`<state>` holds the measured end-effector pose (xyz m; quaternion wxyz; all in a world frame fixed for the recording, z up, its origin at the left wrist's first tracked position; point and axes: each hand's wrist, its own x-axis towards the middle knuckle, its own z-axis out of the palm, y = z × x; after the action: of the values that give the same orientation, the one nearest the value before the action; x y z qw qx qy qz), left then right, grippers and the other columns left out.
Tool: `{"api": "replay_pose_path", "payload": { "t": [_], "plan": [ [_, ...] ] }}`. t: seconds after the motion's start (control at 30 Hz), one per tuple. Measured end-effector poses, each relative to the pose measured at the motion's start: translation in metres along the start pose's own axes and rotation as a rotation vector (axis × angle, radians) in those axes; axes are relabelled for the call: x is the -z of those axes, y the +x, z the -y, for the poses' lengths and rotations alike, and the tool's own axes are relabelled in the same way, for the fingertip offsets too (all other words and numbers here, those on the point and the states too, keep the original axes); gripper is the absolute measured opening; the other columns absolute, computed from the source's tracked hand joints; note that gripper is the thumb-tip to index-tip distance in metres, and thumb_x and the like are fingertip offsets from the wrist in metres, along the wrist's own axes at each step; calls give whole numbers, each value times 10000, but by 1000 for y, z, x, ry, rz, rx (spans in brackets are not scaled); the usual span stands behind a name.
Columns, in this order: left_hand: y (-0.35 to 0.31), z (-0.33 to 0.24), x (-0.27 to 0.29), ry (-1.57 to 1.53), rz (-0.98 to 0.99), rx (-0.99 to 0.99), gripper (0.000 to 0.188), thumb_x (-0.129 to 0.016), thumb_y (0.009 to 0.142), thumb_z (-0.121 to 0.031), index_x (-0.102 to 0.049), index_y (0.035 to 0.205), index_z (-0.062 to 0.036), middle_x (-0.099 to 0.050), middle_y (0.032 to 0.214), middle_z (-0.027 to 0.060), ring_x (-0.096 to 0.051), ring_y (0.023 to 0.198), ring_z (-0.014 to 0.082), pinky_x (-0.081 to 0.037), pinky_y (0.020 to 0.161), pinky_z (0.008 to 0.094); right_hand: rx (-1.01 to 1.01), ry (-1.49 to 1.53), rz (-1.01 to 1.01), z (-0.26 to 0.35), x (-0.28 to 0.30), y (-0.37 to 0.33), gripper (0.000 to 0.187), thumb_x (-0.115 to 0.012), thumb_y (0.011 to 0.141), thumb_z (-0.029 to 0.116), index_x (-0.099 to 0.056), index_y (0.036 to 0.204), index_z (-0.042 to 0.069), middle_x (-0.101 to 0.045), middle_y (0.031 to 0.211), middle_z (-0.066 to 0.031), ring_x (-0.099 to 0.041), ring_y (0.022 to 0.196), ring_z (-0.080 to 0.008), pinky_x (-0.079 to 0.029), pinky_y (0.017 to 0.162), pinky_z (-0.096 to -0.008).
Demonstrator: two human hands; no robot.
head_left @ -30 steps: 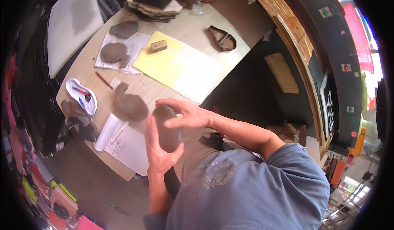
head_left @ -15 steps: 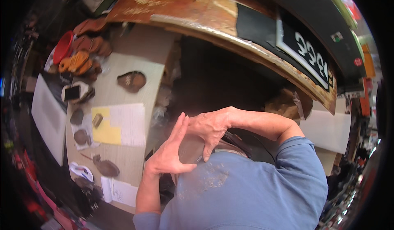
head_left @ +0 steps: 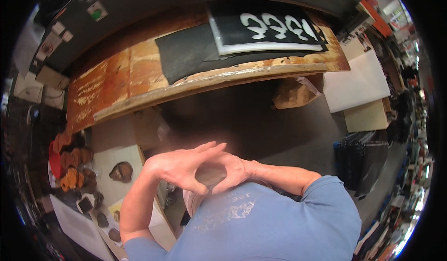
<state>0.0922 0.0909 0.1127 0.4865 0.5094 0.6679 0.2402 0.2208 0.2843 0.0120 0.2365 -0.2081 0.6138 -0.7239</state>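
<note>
In front of my chest, my left hand (head_left: 179,167) and my right hand (head_left: 235,170) meet in a ring. The long fingers lie close together at the far side, while the thumbs point inward at the near side. Through the gap a plain grey-brown patch (head_left: 210,174) shows; I cannot tell whether it is the floor or some other surface. Both hands have stretched fingers, with nothing visible gripped in them. Below the hands is my blue shirt (head_left: 265,219), which has a pale print.
Ahead stands a worn wooden bench (head_left: 111,81) with a dark sheet (head_left: 186,51) and a black panel (head_left: 233,35) with white curved shapes. A brown paper bag (head_left: 294,93) lies beneath it. Left, a pale table (head_left: 104,163) bears brown pieces (head_left: 122,171). White sheets (head_left: 358,84) are stacked right.
The view has swung round, bringing the bench across the front and the pale table to the lower left. The hands keep their ring, the left hand now lying more sideways.
</note>
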Motion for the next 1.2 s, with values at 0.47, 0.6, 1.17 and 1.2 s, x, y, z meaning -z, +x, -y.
{"api": "replay_pose_path", "payload": {
  "t": [0.47,0.6,1.17,1.2],
  "plan": [
    [169,136,76,300,-1225,-206,105,-782,908,-123,-735,955,-42,-695,976,120,-638,924,338,-533,815,450,218,305,-957,32,101,-8,1068,-929,768,547,-509,1542,-57,-653,1382,-147,-666,1248,-235,-514,1113,-404],
    [176,131,73,307,-1251,-80,90,-803,887,-124,-747,922,-63,-676,916,104,-628,868,323,-522,765,453,264,131,-1085,47,141,-3,965,-933,808,393,-509,1543,-66,-651,1397,-148,-635,1293,-237,-478,1146,-390],
    [223,81,124,-88,-1354,285,85,-768,927,-12,-703,872,-5,-706,873,108,-659,806,288,-528,747,398,5,-1279,-775,83,430,-2,868,-968,594,242,-677,1381,23,-552,1406,-248,-613,1250,-406,-532,1057,-459],
    [242,80,134,-73,-1438,198,24,-752,939,4,-731,947,-2,-746,944,116,-693,870,283,-554,798,387,-3,-1340,-752,79,434,1,859,-962,601,251,-676,1379,24,-549,1401,-255,-611,1244,-419,-538,1048,-465]
  ]
}}
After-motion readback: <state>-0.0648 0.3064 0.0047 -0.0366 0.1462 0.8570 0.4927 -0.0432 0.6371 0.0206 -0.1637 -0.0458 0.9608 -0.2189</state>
